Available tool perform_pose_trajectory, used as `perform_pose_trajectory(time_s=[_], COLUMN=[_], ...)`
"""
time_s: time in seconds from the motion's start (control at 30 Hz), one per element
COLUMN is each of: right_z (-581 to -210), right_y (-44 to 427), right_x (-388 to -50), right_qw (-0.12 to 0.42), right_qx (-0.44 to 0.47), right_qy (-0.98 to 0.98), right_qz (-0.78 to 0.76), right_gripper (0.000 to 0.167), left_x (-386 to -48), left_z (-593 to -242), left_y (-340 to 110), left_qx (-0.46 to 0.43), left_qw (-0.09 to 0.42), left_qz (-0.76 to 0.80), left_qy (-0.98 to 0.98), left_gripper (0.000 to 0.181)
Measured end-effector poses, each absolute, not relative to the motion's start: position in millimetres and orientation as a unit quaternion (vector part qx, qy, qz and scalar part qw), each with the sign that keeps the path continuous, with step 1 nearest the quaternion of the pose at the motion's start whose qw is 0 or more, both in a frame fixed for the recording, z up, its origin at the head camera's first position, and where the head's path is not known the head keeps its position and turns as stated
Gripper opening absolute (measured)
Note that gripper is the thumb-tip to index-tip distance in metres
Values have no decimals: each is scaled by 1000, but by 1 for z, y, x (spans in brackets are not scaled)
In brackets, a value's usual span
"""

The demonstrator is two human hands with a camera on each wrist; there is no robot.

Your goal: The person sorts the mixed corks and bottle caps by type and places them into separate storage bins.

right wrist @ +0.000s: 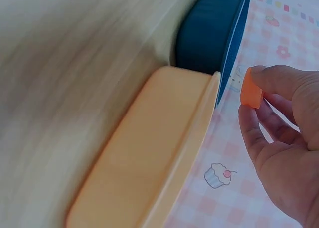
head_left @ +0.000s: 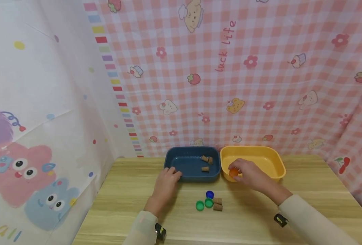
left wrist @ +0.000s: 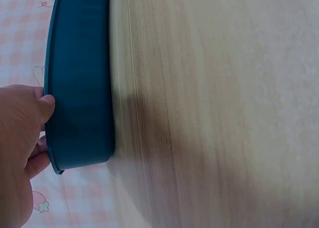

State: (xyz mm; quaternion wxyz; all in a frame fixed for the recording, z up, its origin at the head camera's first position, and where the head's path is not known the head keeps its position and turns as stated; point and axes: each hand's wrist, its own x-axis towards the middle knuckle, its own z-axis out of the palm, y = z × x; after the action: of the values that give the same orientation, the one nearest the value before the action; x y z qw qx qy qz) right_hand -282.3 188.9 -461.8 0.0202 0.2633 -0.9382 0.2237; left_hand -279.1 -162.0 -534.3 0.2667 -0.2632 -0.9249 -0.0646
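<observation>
My left hand [head_left: 166, 185] holds the rim of a dark blue tray [left wrist: 79, 83] near its front left corner, with the thumb on the outer wall. Between the thumb and fingers of my right hand [head_left: 250, 174] is a pinched orange bottle cap [right wrist: 251, 88]. That hand hovers over the front left part of a yellow tray [head_left: 268, 164]. Three corks [head_left: 205, 169] lie in the blue tray.
Two green caps [head_left: 200, 205], a blue cap [head_left: 209, 194] and two corks [head_left: 218, 207] lie grouped on the wooden table [head_left: 122, 200] in front of the trays. A pink checked cloth [head_left: 217, 122] hangs behind them.
</observation>
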Motion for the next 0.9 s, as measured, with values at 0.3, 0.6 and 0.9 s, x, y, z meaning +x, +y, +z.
perform_pose_trajectory(time_s=[0.3, 0.6, 0.9], right_z=[-453, -461, -463], right_y=[195, 200, 206], right_x=[-302, -319, -337], right_qw=[19, 30, -6], right_qx=[273, 268, 244], right_qy=[-941, -942, -942], right_qz=[199, 201, 229], right_gripper=[30, 29, 29], left_x=[-279, -279, -281], left_z=[-534, -535, -537], left_y=[-163, -163, -163], left_qx=[-269, -269, -267], left_qw=[271, 272, 273], left_qz=[-67, -70, -63], left_qy=[-922, -921, -922], left_gripper=[19, 19, 23])
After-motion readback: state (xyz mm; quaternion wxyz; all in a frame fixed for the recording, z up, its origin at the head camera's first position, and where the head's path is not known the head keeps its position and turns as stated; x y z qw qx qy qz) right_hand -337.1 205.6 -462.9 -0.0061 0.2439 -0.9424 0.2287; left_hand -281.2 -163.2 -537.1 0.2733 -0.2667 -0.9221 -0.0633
